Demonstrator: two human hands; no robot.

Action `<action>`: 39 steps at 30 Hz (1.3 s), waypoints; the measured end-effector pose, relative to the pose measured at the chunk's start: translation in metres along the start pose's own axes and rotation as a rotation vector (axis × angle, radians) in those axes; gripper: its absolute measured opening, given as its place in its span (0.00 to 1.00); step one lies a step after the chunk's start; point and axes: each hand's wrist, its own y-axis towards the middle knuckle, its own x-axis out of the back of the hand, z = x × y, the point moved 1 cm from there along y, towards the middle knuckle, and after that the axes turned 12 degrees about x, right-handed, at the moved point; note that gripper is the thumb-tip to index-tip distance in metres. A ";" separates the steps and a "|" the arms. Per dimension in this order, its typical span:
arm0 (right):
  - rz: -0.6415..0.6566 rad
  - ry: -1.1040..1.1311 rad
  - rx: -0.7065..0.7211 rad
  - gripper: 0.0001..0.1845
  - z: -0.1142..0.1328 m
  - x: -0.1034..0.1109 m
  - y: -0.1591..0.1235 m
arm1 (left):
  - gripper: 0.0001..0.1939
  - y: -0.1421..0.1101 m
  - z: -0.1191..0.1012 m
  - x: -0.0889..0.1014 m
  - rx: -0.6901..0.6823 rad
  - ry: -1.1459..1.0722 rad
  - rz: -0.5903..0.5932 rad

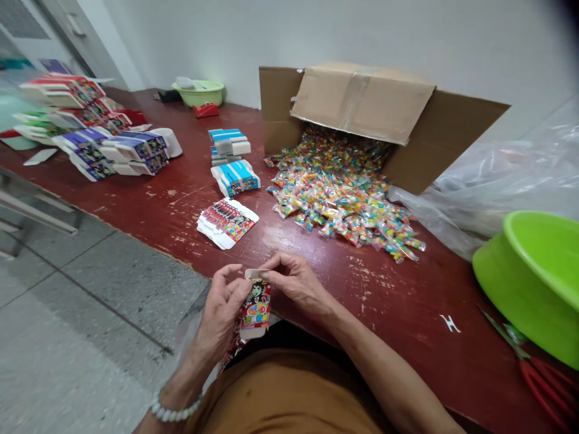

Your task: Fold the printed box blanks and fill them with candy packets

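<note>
Carton (257, 307), thin printed cardbd, rect.; L grip (220, 310) clasping its side, R grip (296, 283) pinching pale top flap (253, 273).

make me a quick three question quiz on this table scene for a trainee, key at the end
1. The person holds a small printed carton. Which hand has the beaded bracelet at its wrist?
2. True or false: the red-handled scissors lie beside the bright green basin.
3. What spills from the cardboard box?
a) rolls of tape
b) clear packets with colourful contents
c) folded cloths

Key: 1, the left hand; 2, true; 3, b.
</note>
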 end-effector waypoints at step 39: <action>-0.103 -1.588 0.158 0.22 -0.018 0.122 0.026 | 0.19 -0.018 0.053 0.008 0.473 -0.237 0.312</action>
